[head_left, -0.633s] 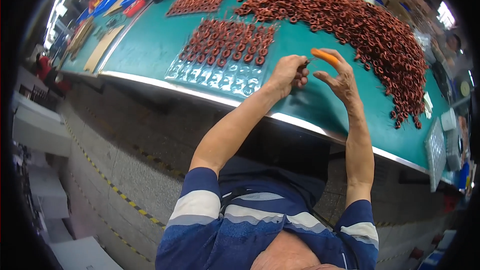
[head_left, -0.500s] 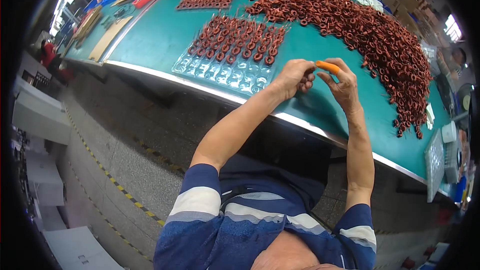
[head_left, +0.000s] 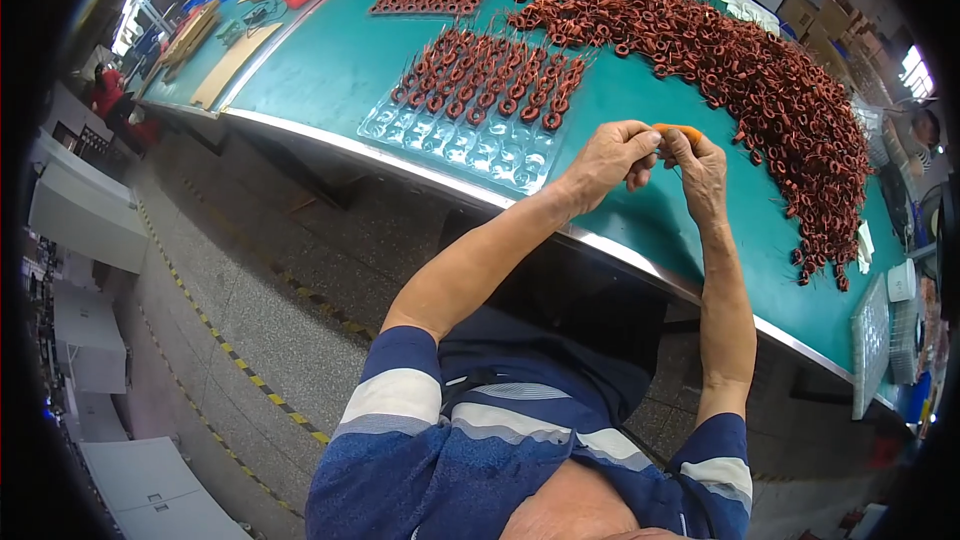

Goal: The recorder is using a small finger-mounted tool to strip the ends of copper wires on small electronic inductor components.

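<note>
Wire rings (head_left: 740, 90), small and red-brown, lie in trayed and loose lots beyond the person's two hands. Nearest, above the green table (head_left: 330, 105) and a little in from its near edge, the left hand (head_left: 608, 155) has thumb and forefinger pressed together. Its tips meet those of the right hand (head_left: 702, 172), also drawn into a pinch, with an orange finger cover (head_left: 682, 131) on one finger. Whether a ring sits between the tips I cannot tell.

Left of the hands, by the table's near edge, a clear tray (head_left: 455, 153) holds rows of rings toward its far edge; bare plastic shows along its near edge. It looks thin, bendy and slick, best lifted by opposite edges.

Farther off, the loose heap curves toward the table's right edge, and another filled lot sits behind the first tray.

Each ring should feel light and hard, its thin wire ends soft and apt to snag or bend. Thumb and finger across the round body would hold better than those ends.
</note>
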Demonstrator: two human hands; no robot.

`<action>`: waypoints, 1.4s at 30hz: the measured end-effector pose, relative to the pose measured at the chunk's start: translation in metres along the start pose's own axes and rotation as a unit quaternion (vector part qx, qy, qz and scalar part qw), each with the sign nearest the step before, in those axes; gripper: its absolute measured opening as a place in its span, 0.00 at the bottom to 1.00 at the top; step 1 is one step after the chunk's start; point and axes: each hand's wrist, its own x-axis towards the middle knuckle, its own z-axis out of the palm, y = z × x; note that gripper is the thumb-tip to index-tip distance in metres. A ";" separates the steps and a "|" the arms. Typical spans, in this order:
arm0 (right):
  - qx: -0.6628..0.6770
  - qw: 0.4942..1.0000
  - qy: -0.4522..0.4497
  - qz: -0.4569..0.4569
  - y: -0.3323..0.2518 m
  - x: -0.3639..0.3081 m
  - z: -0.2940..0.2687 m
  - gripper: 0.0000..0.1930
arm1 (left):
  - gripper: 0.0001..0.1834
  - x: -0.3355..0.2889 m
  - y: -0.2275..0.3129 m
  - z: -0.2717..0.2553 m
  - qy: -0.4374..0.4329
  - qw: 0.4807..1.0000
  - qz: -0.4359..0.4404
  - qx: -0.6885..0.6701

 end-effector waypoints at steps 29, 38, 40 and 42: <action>0.082 0.985 -0.094 0.118 0.010 0.004 0.000 0.23 | 0.15 0.001 0.003 -0.017 0.051 0.986 0.121 0.100; 0.138 0.986 0.000 0.095 -0.007 0.006 0.003 0.17 | 0.13 -0.004 0.000 0.000 0.120 0.906 0.205 0.352; 0.208 0.966 -0.014 0.153 0.000 0.007 -0.001 0.16 | 0.12 -0.005 0.002 0.002 0.115 0.921 0.188 0.323; 0.163 0.977 0.007 0.137 -0.001 0.008 0.002 0.15 | 0.13 -0.005 0.001 -0.002 0.109 0.952 0.156 0.241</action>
